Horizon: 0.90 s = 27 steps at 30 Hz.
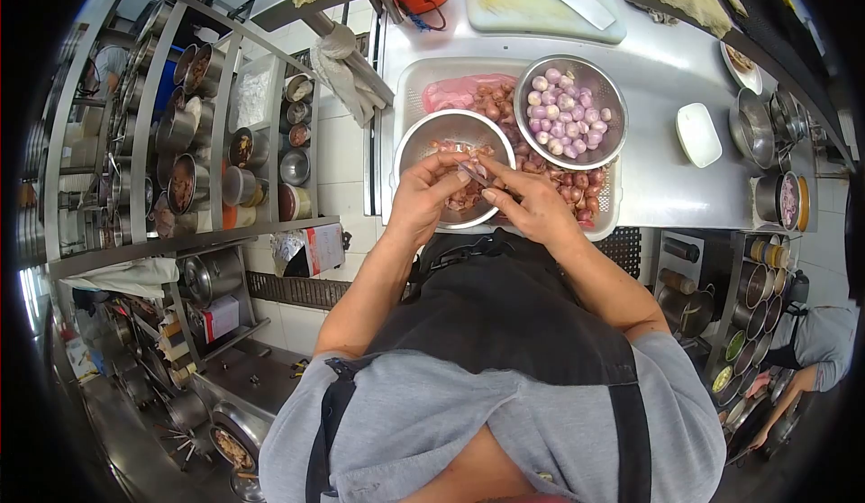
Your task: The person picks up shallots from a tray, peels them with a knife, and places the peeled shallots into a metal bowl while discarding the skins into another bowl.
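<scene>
My left hand (pixel 423 195) is closed, pinching a small shallot (pixel 475 166) over a metal bowl (pixel 407 143) that contains peeled skins. My right hand (pixel 536 204) is closed around a small knife (pixel 480 177), its thin blade against the shallot; the fingers partly cover both. To the right, a perforated metal colander (pixel 616 147) contains many peeled, pale purple shallots (pixel 566 114). Unpeeled reddish-brown shallots (pixel 586 192) lie in the large tray (pixel 410 75) beneath the bowl and colander. A pink net bag (pixel 459 91) lies at the tray's back.
A cutting board (pixel 514 15) with a wide-bladed knife (pixel 581 6) lies at the counter's back. A white dish (pixel 698 134) and metal bowls (pixel 752 129) stand right. Shelves of pots (pixel 180 183) rise on the left. Another person (pixel 815 350) works at far right.
</scene>
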Available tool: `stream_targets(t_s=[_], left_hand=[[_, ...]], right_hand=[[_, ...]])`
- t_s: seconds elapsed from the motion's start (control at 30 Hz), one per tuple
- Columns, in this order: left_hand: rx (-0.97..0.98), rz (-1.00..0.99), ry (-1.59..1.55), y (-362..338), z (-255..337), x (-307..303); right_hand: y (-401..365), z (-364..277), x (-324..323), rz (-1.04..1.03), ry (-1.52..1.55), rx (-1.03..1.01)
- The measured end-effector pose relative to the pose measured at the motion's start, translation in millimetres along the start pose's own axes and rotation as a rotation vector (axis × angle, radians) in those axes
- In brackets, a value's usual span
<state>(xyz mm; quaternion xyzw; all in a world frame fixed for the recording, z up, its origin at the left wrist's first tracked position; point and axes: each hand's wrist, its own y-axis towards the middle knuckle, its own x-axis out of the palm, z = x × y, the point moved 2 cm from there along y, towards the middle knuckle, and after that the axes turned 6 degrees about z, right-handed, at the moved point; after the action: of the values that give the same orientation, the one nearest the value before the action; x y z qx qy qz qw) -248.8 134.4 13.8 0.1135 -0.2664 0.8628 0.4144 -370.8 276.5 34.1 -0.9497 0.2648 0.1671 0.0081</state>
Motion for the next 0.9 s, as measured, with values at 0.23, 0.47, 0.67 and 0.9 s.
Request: stream_targets(t_s=[0.23,0.47,0.67,0.9], left_hand=[[0.007,-0.008,0.019,-0.1,-0.1,2.7],[-0.003,-0.041,-0.027,4.4,1.7,2.2],[-0.027,-0.106,-0.05,8.5,-1.7,-2.2],[-0.035,-0.013,0.002,6.2,-2.7,1.3]], right_hand=[[7.6,20.5,5.2,-0.038,0.075,0.152],[7.2,29.3,6.0,-0.047,0.499,0.4],[8.0,27.4,6.6,-0.005,0.508,0.402],[8.3,26.4,8.1,-0.01,0.421,0.398]])
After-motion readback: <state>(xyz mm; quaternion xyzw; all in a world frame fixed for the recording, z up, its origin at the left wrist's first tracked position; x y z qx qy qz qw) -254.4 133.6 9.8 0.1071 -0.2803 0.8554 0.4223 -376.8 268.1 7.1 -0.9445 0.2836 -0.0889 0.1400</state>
